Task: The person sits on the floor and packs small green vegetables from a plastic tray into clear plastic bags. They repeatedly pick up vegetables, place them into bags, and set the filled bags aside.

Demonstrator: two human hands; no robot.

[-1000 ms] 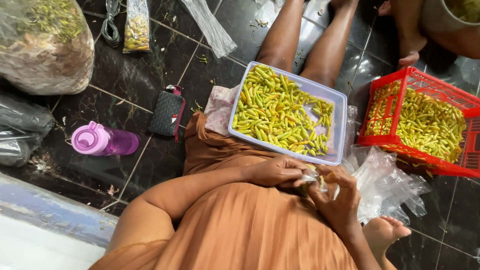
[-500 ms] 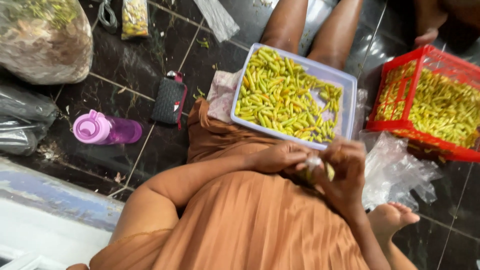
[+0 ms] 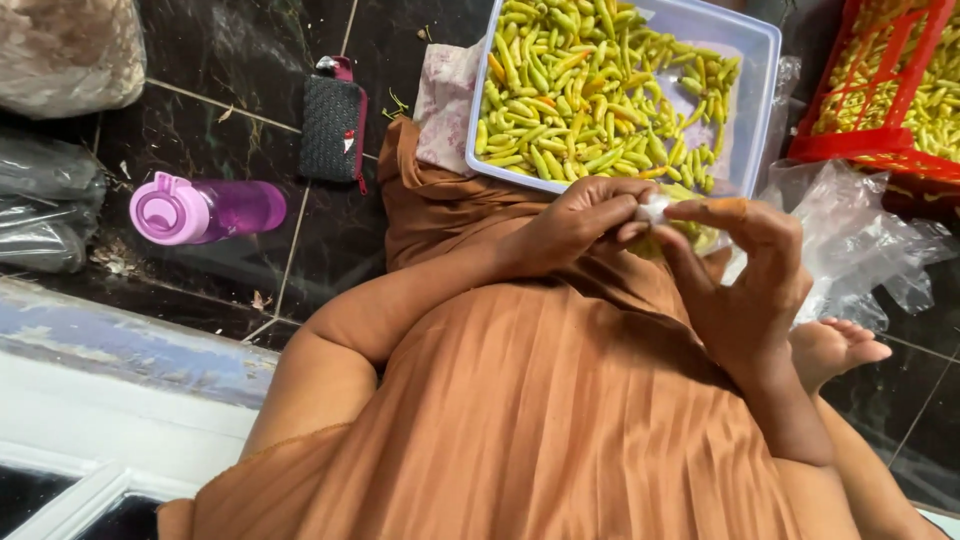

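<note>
I see my left hand (image 3: pixel 575 225) and right hand (image 3: pixel 745 285) meeting over my lap, fingers pressed together and pinching a small white bit (image 3: pixel 652 208) between them; what it is I cannot tell. Just beyond the fingertips sits the pale blue tub (image 3: pixel 760 90), heaped with yellow-green chillies (image 3: pixel 590 90), so I judge plenty is left to work through. Past my right fingers a red crate (image 3: pixel 850 140) holds more chillies, with crumpled clear plastic (image 3: pixel 860 240) beside it. Well off to the left, a pink bottle (image 3: pixel 205 210) lies on the floor.
</note>
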